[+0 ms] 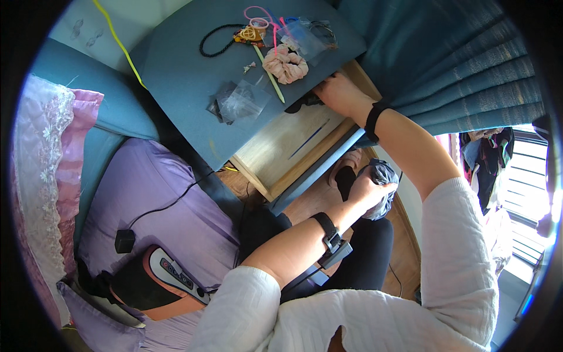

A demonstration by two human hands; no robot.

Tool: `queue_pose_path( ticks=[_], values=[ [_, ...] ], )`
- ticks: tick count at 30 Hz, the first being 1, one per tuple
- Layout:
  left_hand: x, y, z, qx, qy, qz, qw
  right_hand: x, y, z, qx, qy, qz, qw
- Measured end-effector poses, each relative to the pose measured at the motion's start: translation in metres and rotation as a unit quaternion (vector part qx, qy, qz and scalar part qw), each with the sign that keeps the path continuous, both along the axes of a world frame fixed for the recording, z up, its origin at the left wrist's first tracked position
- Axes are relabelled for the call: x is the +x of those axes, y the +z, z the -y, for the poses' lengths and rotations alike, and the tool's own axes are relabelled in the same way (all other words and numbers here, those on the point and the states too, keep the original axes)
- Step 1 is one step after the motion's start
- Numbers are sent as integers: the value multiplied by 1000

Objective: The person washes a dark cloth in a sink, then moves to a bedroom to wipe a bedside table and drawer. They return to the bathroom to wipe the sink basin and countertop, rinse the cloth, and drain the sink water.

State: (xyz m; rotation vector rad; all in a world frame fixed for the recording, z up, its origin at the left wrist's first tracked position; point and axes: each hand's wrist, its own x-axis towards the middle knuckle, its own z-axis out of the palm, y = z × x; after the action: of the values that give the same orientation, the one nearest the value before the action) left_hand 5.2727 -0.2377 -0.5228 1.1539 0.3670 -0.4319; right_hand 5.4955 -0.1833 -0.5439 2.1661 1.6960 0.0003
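My left hand (pixel 369 192) grips a bunched dark grey-blue cloth (pixel 383 187) above my lap. With my right hand (pixel 336 90) I reach into the back of an open wooden drawer (pixel 288 136), under the edge of the nightstand top. Its fingers are partly hidden there, close to some dark items (pixel 313 99), and I cannot see what they touch. A slim blue pen or brush (pixel 309 138) lies on the drawer floor. Above the drawer, the blue-covered top (pixel 184 101) bears a pink scrunchie (pixel 286 66) and a pale green pencil-like stick (pixel 275 81).
Clear plastic bags (pixel 246 101), a black bead necklace (pixel 211 39) and pink bands (pixel 259 22) also lie on the top. To the left, a massager-like device (pixel 158 281) and a black power adapter (pixel 125 241) rest on purple bedding (pixel 154 189). A blue curtain (pixel 475 79) hangs right.
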Motion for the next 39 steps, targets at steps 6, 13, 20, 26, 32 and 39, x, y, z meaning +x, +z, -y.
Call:
queue_pose_path(
  ticks=[6,13,20,26,32,39],
  values=[
    [1,0,1,26,-16,11,999,6,8,11,78,-51,-65,993],
    [1,-1,2,15,0,42,999,-32,129,-31,45,-227,-254,939],
    [1,-1,3,9,-33,29,999,-43,97,-60,210,-115,-135,961],
    [3,-14,6,84,-55,34,994,-43,146,-47,324,-114,-236,909],
    [-3,0,1,161,-218,77,959,-64,152,-8,185,-31,-300,935],
    [-4,-7,3,185,-272,101,939,-72,139,-82,145,49,-263,953]
  ],
)
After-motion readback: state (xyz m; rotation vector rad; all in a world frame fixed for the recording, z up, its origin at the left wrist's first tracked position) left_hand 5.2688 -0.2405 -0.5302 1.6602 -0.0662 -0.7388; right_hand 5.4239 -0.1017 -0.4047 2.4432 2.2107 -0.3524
